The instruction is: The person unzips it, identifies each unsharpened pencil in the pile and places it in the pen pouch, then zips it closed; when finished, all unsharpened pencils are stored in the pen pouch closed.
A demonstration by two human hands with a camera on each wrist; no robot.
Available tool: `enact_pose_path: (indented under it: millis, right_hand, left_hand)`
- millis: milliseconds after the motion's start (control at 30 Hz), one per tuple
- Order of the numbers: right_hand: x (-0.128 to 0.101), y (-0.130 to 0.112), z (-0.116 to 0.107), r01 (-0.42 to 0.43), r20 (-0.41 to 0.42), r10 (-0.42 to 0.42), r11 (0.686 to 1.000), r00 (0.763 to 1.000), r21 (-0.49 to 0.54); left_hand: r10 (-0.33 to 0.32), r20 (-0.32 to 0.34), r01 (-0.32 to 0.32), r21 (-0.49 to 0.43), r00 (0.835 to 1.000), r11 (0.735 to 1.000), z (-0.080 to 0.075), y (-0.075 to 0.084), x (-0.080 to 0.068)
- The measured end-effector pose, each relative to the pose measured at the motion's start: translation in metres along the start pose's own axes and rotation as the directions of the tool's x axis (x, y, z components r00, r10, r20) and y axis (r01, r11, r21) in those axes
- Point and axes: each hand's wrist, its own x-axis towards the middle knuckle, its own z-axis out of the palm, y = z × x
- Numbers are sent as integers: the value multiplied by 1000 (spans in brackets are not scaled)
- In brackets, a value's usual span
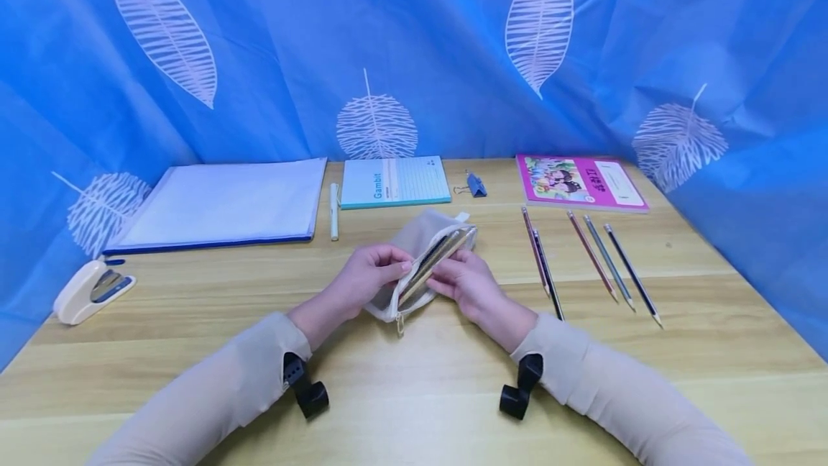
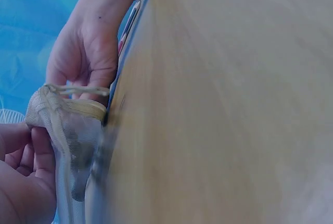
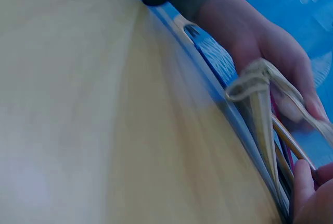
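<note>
A beige mesh pencil pouch (image 1: pixel 414 265) lies at the middle of the wooden table (image 1: pixel 414 394), its zipper mouth spread open, with pencils (image 1: pixel 435 265) showing inside. My left hand (image 1: pixel 370 275) pinches the pouch's left lip. My right hand (image 1: pixel 467 280) pinches the right lip and touches the pencils. In the left wrist view the mesh pouch (image 2: pixel 70 135) sits between my left hand (image 2: pixel 21 177) and my right hand (image 2: pixel 86 52). The right wrist view shows the pouch (image 3: pixel 263 104) with pencils (image 3: pixel 291 140) inside, my left hand (image 3: pixel 265 52) behind it and my right hand (image 3: pixel 312 193).
Several loose pencils (image 1: pixel 591 257) lie to the right of my hands. Along the back edge are a clear folder (image 1: pixel 226 203), a pen (image 1: pixel 333 211), a teal notebook (image 1: pixel 393 181), a binder clip (image 1: pixel 474 184) and a pink book (image 1: pixel 578 182). A stapler (image 1: pixel 90 290) sits far left.
</note>
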Motion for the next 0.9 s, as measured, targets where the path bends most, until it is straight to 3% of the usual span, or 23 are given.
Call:
enact_pose_path:
  millis: [167,400,533,633,767,900]
  right_hand:
    - [2,5,10,-5,24,5,1000,1000,-6]
    - [4,-1,6,-36,18,38,995,999,-95]
    - [-2,-9,-3,27,86,-19,995,996,-95]
    - [-10,-15,-8,102,180,-79,987,981,-125]
    - [-22,-17,-7,209,321,-121,944,939,-254]
    - [-28,-14,3,342,394,-186,863,900,-372]
  left_hand:
    - [8,-13,-8,-15,1000,1000,2,1,0]
    - [-13,-35,11,-50,999,999,3,2,3]
    - [-31,-88,25,-76,996,997,2,4,5]
    - [-37,-132,19,-133,991,991,-1,8,8]
    - [-49,-175,7,-236,983,972,-3,14,10]
    - [-73,-184,17,-292,980,956,0,18,10]
